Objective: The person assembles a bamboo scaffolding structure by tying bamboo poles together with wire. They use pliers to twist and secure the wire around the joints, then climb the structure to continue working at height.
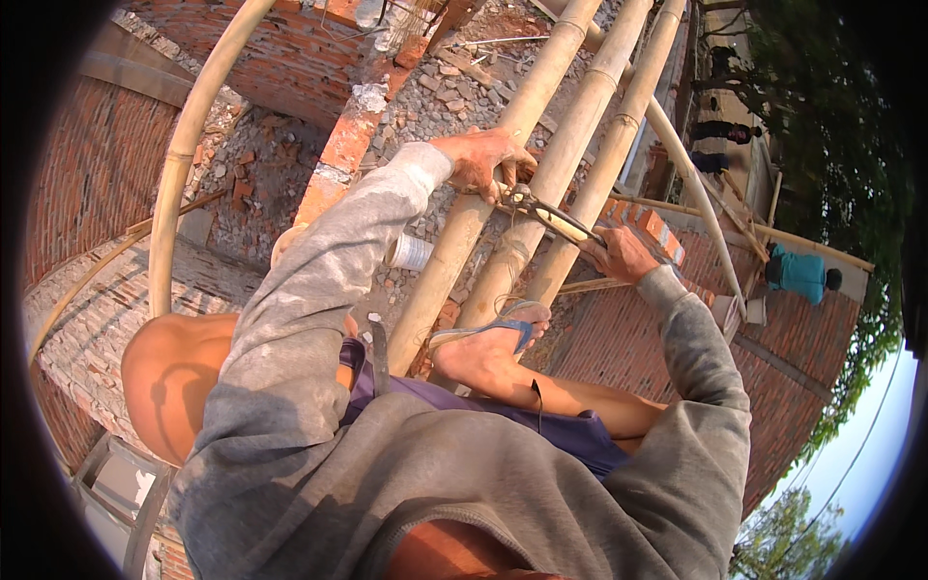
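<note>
My right hand point(626, 255) is wrapped round the handles of long-handled pincers point(563, 220). Their dark jaws rest over the leftmost and middle bamboo poles of three lying side by side: a left pole point(440, 271), a middle pole point(564, 159) and a right pole point(617, 143). Beside the jaws, my left hand point(483, 162) lies across the left pole with its fingers curled down. What those fingers pinch is too small and partly hidden to name. Thin wire or binding point(514, 253) shows round the middle pole below the pincers.
My foot in a blue-strapped sandal point(517, 331) presses on the poles. A bent bamboo pole point(179, 164) rises at left. Below lie rubble point(449, 92), brick walls point(97, 174) and a white cylindrical container point(410, 253). A person in a teal shirt point(800, 277) is far right.
</note>
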`<state>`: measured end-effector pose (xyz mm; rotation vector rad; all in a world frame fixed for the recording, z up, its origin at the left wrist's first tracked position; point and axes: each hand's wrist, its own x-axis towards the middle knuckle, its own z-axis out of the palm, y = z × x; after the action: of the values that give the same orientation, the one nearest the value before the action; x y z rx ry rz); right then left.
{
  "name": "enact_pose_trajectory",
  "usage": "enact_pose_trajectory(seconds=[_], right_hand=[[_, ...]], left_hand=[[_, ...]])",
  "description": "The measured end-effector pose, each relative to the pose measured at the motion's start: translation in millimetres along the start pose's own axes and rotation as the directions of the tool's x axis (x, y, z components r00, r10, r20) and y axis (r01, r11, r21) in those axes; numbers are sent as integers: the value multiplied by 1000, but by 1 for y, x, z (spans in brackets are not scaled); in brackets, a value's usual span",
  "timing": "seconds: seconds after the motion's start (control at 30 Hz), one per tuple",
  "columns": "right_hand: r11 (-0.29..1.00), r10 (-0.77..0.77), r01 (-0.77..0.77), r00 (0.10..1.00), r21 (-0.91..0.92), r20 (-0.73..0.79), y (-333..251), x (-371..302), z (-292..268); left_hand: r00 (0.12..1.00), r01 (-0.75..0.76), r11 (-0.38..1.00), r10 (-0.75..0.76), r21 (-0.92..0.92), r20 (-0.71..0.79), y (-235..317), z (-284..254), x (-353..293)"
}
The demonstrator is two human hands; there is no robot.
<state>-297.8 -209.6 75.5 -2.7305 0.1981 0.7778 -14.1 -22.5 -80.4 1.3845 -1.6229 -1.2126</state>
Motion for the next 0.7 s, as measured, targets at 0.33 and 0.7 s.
enact_pose_trajectory(seconds=[0.33, 0.7], right_hand=[[832, 168, -355, 894, 427, 416, -41, -14, -36], [916, 216, -160, 969, -368, 118, -86, -30, -94]], left_hand=[[996, 87, 995, -87, 47, 8, 7, 4, -2], [996, -3, 961, -22, -276, -88, 26, 9, -5]])
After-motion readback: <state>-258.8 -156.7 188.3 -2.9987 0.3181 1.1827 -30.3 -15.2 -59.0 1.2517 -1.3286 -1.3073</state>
